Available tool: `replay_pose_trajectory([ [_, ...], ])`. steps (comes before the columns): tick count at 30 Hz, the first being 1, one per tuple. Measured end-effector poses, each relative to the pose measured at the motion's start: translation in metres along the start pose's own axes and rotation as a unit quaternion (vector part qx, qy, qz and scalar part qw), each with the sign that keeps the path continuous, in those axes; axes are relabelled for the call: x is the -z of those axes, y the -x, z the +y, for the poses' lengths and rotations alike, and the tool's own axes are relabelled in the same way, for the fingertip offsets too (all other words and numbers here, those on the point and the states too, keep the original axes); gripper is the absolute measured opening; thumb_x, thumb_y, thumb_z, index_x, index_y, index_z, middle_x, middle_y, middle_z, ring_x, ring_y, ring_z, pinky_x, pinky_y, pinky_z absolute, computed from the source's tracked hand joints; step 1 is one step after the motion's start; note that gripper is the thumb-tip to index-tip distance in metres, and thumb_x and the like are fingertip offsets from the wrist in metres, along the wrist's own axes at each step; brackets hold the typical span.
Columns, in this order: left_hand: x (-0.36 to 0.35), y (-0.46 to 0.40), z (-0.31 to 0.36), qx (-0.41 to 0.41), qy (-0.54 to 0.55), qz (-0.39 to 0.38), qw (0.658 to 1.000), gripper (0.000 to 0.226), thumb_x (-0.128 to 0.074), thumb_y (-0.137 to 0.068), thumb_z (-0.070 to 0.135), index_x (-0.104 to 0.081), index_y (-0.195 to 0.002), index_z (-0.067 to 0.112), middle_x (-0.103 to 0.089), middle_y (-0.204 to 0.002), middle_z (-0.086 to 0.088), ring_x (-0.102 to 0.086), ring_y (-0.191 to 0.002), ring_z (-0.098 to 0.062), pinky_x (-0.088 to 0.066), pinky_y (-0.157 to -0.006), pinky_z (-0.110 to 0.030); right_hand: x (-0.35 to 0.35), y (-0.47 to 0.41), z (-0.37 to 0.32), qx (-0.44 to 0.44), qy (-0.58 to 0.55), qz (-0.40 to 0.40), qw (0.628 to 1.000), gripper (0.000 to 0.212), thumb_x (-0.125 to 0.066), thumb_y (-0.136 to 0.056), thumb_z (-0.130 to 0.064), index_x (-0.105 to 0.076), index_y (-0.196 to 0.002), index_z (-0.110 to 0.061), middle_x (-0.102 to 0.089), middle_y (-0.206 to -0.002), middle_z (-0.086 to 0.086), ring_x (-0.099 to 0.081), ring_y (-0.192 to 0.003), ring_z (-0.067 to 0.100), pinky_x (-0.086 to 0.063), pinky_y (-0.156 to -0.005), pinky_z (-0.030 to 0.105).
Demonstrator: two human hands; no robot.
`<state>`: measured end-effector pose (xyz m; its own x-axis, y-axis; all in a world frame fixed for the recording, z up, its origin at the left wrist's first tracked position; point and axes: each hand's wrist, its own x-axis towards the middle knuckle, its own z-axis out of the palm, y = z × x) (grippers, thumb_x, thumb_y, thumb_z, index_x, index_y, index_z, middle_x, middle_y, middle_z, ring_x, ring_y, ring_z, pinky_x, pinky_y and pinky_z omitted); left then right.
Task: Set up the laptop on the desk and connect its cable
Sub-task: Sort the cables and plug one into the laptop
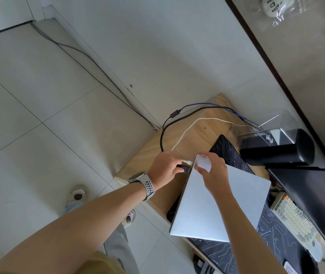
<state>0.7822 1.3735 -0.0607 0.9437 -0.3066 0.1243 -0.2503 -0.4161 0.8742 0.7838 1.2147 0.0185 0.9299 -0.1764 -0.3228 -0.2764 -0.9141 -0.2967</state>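
- The silver laptop (222, 202) lies closed on the wooden counter (153, 155), resting partly on a dark desk mat (230, 149) printed with a circuit pattern.
- The left hand (163, 171), with a watch (143, 183) on its wrist, pinches a black cable plug (184, 168) in its fingers right at the laptop's far-left edge; whether the plug is seated in the port I cannot tell.
- The black cable (162, 135) loops from that plug away across the counter beyond the laptop.
- A white cable (185, 133) runs beside it, its plug (186, 161) meeting the same laptop edge just beyond the black one.
- The right hand (213, 171) presses on the laptop's far corner, fingers curled over the lid's edge.
- Beyond the laptop stands a clear plastic container (256, 129); what it holds is hard to make out, though a blue cable (207, 105) runs toward it.
- Just beside that container lies a black cylindrical speaker (280, 149).
- To the right of the laptop, a dark monitor (319, 196) stands over a pale keyboard (294, 218).
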Motion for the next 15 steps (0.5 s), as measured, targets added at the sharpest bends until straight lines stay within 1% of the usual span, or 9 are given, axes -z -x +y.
replay_pose_trajectory([
  [2,0.003,-0.002,-0.002,-0.013,0.001,-0.027,1.000,0.024,-0.076,-0.076,0.018,-0.064,-0.060,0.005,-0.048,-0.045,-0.007,-0.035,-0.053,-0.016,-0.012,-0.054,-0.010,0.001,0.000,0.000,0.002,-0.002,-0.002,1.000,0.038,-0.068,-0.085,-0.014,-0.057,-0.121,-0.021,-0.057,-0.124,-0.003,-0.042,-0.118,0.015,-0.029,-0.089,0.023],
  [4,0.005,-0.003,-0.008,-0.023,0.000,-0.050,0.998,0.016,-0.074,-0.080,0.017,-0.070,-0.072,0.004,-0.055,-0.050,-0.010,-0.045,-0.056,-0.022,-0.014,-0.057,-0.008,0.001,0.001,0.000,0.003,-0.001,-0.002,1.000,0.038,-0.068,-0.085,-0.014,-0.057,-0.120,-0.021,-0.057,-0.124,-0.003,-0.043,-0.118,0.015,-0.029,-0.088,0.023],
  [6,0.008,-0.004,-0.013,-0.026,0.000,-0.061,0.998,0.013,-0.071,-0.082,0.015,-0.073,-0.084,0.003,-0.060,-0.055,-0.011,-0.051,-0.061,-0.024,-0.019,-0.057,-0.012,0.000,0.001,0.000,0.006,0.000,-0.001,1.000,0.038,-0.068,-0.085,-0.014,-0.057,-0.120,-0.021,-0.058,-0.123,-0.003,-0.043,-0.117,0.014,-0.030,-0.088,0.023],
  [8,0.009,-0.005,-0.016,-0.032,-0.005,-0.063,0.998,0.012,-0.070,-0.083,0.015,-0.073,-0.083,0.004,-0.060,-0.056,-0.010,-0.051,-0.060,-0.023,-0.023,-0.055,-0.019,0.001,0.000,0.001,0.006,-0.006,0.001,1.000,0.038,-0.069,-0.084,-0.014,-0.058,-0.119,-0.021,-0.059,-0.122,-0.004,-0.044,-0.115,0.014,-0.030,-0.088,0.024],
  [11,0.007,-0.001,-0.027,-0.028,-0.026,-0.061,0.997,0.016,-0.067,-0.085,0.020,-0.070,-0.077,0.006,-0.060,-0.058,-0.008,-0.052,-0.061,-0.020,-0.028,-0.057,-0.022,0.001,-0.002,0.003,0.004,-0.009,-0.002,1.000,0.037,-0.070,-0.083,-0.015,-0.059,-0.117,-0.023,-0.059,-0.120,-0.005,-0.046,-0.114,0.015,-0.033,-0.087,0.026],
  [15,0.004,0.010,-0.034,-0.022,-0.033,-0.038,0.999,0.019,-0.073,-0.081,0.020,-0.065,-0.069,0.008,-0.051,-0.051,-0.004,-0.038,-0.057,-0.011,-0.032,-0.052,-0.024,-0.001,-0.003,0.006,0.002,-0.009,0.006,1.000,0.036,-0.071,-0.082,-0.018,-0.059,-0.116,-0.023,-0.059,-0.117,-0.007,-0.048,-0.113,0.016,-0.035,-0.087,0.028],
])
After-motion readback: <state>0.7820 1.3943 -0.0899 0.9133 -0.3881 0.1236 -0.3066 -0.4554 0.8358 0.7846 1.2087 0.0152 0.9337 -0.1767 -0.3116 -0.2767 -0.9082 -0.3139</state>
